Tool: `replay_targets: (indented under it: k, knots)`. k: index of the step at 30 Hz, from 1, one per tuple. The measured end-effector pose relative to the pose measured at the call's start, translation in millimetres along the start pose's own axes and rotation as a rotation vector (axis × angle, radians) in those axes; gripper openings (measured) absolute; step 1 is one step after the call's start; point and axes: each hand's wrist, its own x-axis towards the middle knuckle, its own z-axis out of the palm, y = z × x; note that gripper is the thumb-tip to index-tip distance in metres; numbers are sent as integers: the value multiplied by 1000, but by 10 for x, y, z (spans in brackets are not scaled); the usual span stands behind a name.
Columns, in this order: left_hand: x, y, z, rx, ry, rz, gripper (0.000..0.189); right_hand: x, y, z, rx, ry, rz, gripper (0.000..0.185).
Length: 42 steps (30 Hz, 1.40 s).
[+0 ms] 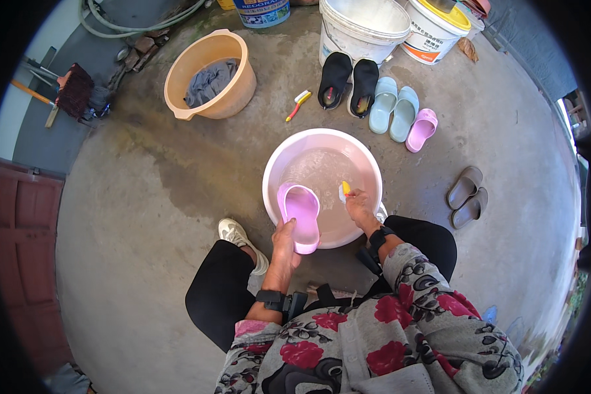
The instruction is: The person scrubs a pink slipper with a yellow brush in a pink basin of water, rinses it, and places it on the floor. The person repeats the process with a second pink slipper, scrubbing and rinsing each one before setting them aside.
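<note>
A pink plastic basin holding shallow water stands on the floor before me. My left hand grips a pink slipper by its side near the heel, over the basin's near left rim. The slipper's opening faces up, toward me. In my right hand is a small brush with white bristles and a yellow and red body. That hand is above the right part of the basin, and the brush is apart from the slipper. My fingers partly hide its handle.
Beyond the basin sit a matching pink slipper, light blue slides, black shoes and another brush. An orange tub holds grey cloth. White buckets stand behind; brown slides lie right.
</note>
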Motion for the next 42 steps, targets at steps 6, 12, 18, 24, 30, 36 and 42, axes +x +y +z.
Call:
replay_targets:
  k: [6, 12, 18, 24, 30, 36, 42]
  knots:
    - [42, -5, -83, 15, 40, -17, 45, 147, 284, 214, -382, 35, -58, 20]
    - [189, -86, -236, 36, 89, 44, 50, 128, 64, 219, 248, -443, 288, 20]
    - [161, -52, -144, 126, 98, 145, 60, -164, -912, -277, 504, -540, 103, 21]
    - [-147, 168, 177, 315, 59, 190, 73, -769, -1399, -858, 194, -470, -306, 20]
    - [-378, 199, 352, 729, -51, 357, 78, -983, -1351, -1051, 30, -269, -545, 21]
    - [-540, 199, 386, 833, -112, 397, 78, -830, -1441, -959, -50, -122, -631, 19]
    - [-655, 193, 393, 916, -199, 470, 76, -858, -1529, -939, -152, -2, -697, 19]
